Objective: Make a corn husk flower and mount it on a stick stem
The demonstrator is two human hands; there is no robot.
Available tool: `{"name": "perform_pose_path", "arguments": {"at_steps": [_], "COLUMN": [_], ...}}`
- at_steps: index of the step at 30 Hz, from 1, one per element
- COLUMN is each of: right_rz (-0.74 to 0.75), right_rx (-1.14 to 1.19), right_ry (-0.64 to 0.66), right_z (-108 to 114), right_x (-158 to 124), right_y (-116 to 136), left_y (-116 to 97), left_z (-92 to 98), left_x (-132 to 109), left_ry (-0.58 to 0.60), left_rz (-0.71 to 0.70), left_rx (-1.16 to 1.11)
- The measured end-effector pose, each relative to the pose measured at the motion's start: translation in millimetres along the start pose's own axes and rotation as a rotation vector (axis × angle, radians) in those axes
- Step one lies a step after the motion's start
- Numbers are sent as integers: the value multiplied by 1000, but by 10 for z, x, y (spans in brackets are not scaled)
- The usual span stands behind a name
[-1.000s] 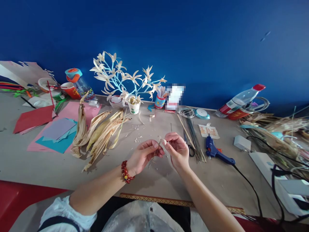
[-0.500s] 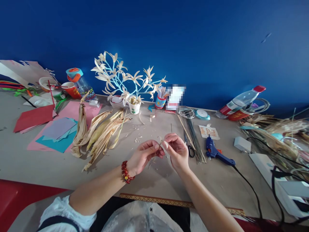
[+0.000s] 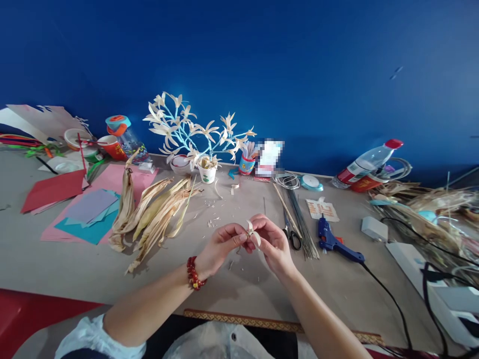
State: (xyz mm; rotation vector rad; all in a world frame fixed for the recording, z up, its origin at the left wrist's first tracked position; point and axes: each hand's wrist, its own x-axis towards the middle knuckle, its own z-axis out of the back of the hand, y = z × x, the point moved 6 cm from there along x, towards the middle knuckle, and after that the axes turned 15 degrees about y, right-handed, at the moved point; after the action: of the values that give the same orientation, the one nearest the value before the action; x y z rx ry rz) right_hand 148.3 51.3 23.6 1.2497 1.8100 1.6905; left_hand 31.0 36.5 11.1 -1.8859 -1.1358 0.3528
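While left hand [image 3: 220,247] and right hand [image 3: 276,249] pinch the pale petal-like piece [image 3: 256,238] between them, light pressure at its base should prevent creasing.

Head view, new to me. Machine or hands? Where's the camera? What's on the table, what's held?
No machine: these are a person's bare left hand and right hand. Every picture comes from one camera worn on the head, looking forward and down. Together the hands hold a small pale petal-shaped piece. On the table, dry husks and coloured paper lie to the left, scissors and a blue glue gun to the right. Potted pale flowers stand at the back.
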Motion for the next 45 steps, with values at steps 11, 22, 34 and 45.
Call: {"name": "perform_pose_path", "arguments": {"at_steps": [11,22,34,45], "right_rz": [73,87,82,82], "right_rx": [-3,35,-31,-59], "right_ry": [-25,-13,-57,-68], "right_z": [18,-15,7,15], "right_x": [-47,-37,-47,-53], "right_y": [41,77,103,123], "left_y": [-10,13,-22,-28], "left_z": [-12,4,-9,-7], "left_x": [-18,-19,-10,-9], "left_ry": [14,6,-14,-15], "left_rz": [12,19,15,22], "left_rx": [113,147,157,204]}}
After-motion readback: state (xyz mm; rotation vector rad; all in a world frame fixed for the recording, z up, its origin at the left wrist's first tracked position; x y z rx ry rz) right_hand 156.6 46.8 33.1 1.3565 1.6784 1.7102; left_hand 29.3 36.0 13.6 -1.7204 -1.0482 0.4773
